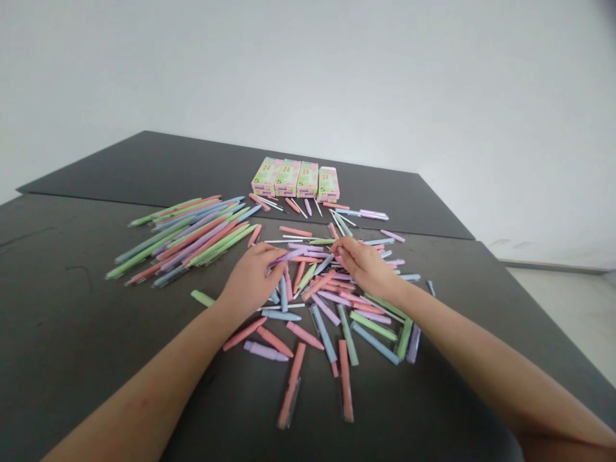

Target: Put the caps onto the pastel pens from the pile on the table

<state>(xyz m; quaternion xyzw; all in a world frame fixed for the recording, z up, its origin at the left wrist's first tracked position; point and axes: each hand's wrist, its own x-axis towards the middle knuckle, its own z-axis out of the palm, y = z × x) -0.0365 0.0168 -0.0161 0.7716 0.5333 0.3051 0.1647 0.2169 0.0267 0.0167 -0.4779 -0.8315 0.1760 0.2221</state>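
Note:
My left hand (pixel 253 276) is closed, its thumb and fingers pinching a purple pen part (pixel 289 255) over the left side of a loose pile. Across from it, my right hand (pixel 368 266) has its fingertips pressed together above the pile; what they hold, if anything, is too small to make out. Below and between both hands lie mixed pen parts: pink barrels (pixel 320 285), blue barrels (pixel 323 332), green ones (pixel 373 325) and thin white refills (pixel 287 306). A few pink barrels with clear clips (pixel 345 380) lie nearest to me.
To the left is a heap of long pens (pixel 192 240) in green, pink, blue and purple. Several green-and-pink cartons (pixel 287 178) stand in a row at the back, with a few parts before them. The dark table (pixel 86 308) meets a white wall behind.

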